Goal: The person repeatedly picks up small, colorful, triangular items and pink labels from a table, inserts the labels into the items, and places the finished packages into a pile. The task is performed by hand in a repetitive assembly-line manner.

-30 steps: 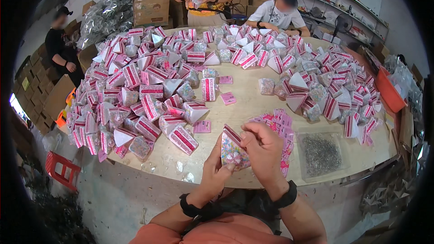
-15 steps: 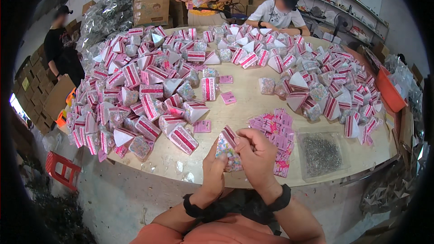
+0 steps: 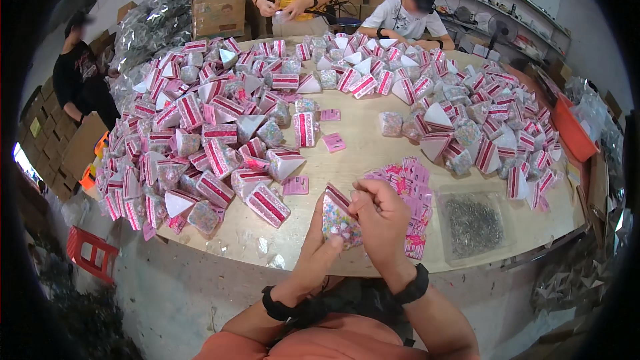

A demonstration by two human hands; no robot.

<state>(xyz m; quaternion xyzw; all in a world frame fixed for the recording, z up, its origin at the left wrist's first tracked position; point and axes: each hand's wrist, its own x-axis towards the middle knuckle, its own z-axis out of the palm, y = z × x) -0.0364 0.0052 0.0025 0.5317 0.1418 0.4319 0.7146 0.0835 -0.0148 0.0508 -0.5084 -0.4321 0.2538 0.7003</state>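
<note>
A wedge-shaped toy cake slice (image 3: 341, 219) with coloured sprinkles and a dark pink band is held upright over the table's near edge. My left hand (image 3: 316, 248) grips it from the left and below, thumb across the sprinkled side. At its upper right edge my right hand (image 3: 385, 219) pinches with thumb and forefinger; anything small between those fingertips is hidden. Right beside that hand lies a spread pile of pink printed cards (image 3: 418, 201). Farther right, a clear shallow tray (image 3: 443, 240) holds many small metal pieces (image 3: 472, 223).
Wrapped cake slices heap up on the left (image 3: 190, 117) and right (image 3: 490, 127) of the table (image 3: 347, 153). Single pink cards (image 3: 296, 185) lie near the left heap. Three co-workers are around the table. A red stool (image 3: 92, 255) stands at left, an orange basin (image 3: 575, 130) at right.
My right hand's fingers have shifted from the top of the toy cake slice to its right edge, showing more of it. The person in yellow has lowered their hands.
</note>
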